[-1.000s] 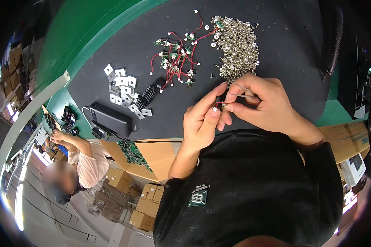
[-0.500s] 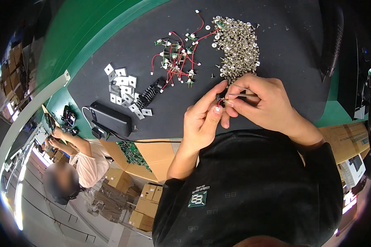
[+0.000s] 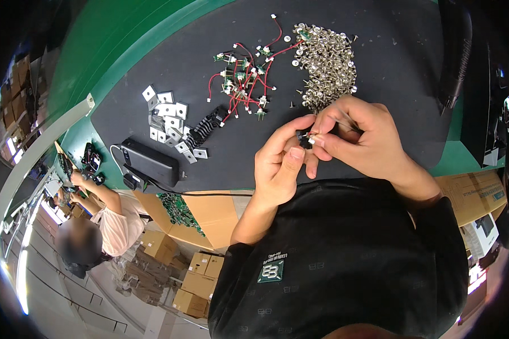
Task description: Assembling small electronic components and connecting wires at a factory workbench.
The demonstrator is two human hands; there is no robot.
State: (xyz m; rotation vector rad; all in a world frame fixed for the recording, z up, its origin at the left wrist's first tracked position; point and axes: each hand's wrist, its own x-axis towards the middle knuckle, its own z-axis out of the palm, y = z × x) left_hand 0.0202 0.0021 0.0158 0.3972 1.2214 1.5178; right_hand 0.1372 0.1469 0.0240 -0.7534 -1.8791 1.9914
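Note:
My left hand [image 3: 277,169] is closed, gripping a small black part [image 3: 305,142] between thumb and fingers. Against that part, my right hand [image 3: 365,135] pinches a short red wire with a small white connector [image 3: 312,140] at its end. Thin metal tweezers [image 3: 346,120] are also tucked in the right hand, partly hidden by its fingers. Just beyond the hands lies a heap of silver screws [image 3: 325,65]. To its left is a tangle of small green circuit boards with red wires [image 3: 243,82].
Farther left lie square metal plates [image 3: 172,121], a row of black striped parts [image 3: 206,127] and a black power bank [image 3: 150,163] with a cable. A cardboard box [image 3: 209,212] holding green boards stands below the table edge. Another person [image 3: 116,226] works at the far left.
The white connector has moved from beside my left thumb to my right fingertips. The tweezers have swung back into my right palm. My left hand keeps its grip on the black part.

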